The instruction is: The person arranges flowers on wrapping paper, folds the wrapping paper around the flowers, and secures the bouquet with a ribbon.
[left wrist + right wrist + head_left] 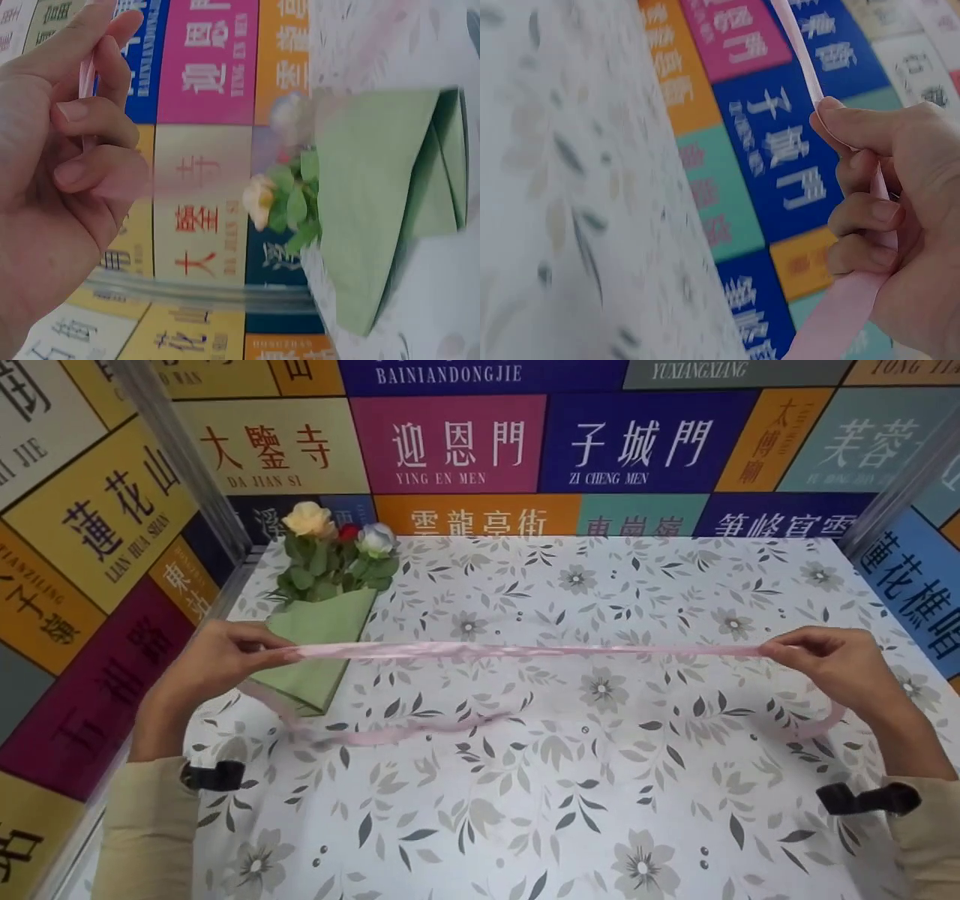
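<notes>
A pink ribbon [525,650] is stretched level above the table between both hands. The left hand [225,652] pinches it on the left, thumb against fingers; the left wrist view shows this hand [82,127] with fingers curled round the ribbon. On the other side the right hand [840,664] pinches it, and in the right wrist view the ribbon [840,315] runs through that hand's [900,202] curled fingers and hangs out below. A loose tail also droops from the left hand. Behind the left hand lies a bouquet wrapped in green paper [330,637].
The bouquet's flowers, a peach rose [309,520], a red one and a pale blue one [376,540], point to the back left. A floral-print cloth [600,780] covers the table. Panels with colourful lettering [450,442] stand at the back and sides.
</notes>
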`<state>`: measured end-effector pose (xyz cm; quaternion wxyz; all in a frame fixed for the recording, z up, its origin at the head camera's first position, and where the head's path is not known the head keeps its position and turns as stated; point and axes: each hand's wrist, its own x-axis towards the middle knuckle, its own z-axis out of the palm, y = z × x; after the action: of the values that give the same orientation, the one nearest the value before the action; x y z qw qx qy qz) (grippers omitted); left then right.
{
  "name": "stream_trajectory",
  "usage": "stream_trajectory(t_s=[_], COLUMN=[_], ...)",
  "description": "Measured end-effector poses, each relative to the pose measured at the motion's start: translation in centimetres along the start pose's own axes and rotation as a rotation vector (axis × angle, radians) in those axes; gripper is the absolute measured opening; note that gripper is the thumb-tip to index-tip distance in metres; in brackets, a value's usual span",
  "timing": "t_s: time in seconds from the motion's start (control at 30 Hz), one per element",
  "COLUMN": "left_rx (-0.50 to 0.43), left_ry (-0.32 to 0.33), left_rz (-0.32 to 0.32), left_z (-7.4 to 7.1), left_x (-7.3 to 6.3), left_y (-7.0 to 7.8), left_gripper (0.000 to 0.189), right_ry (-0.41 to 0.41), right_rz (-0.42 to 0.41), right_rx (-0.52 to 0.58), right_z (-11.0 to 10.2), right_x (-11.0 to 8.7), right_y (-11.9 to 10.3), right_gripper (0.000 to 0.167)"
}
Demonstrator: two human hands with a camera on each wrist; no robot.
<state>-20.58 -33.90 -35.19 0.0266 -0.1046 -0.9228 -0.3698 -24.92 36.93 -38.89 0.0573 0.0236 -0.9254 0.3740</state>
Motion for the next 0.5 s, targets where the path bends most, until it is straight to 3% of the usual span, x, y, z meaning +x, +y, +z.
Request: stream_trajectory(t_s=[0.13,0.3,0.4,0.5], left_rx=[0.010,0.052,0.073,0.107], left_ry=[0.017,0.003,-0.016,-0.057], left_rz=[-0.021,-0.056,-0.145,-0.256], left_z=[-1.4,-2.2,-2.4,-2.5], left_x=[-1.4,-3.0,-3.8,-4.3], left_y=[-1.4,-3.4,-4.8,-6.3], left_gripper=[0.017,0.019,0.026,0.038], right_ry=[0.056,0.087,0.133,0.246], right_rz=[0.154,0.369,0.411,0.397], right_rx=[-0.063,-0.125,-0.173,-0.230], right_z=[-1.5,-3.4,-3.9,-4.1], right_x=[-0.2,-0.6,-0.7,-0.3], right_y=[3.0,6.0,7.4,9.1], right_gripper=[0.050,0.067,0.067,0.055])
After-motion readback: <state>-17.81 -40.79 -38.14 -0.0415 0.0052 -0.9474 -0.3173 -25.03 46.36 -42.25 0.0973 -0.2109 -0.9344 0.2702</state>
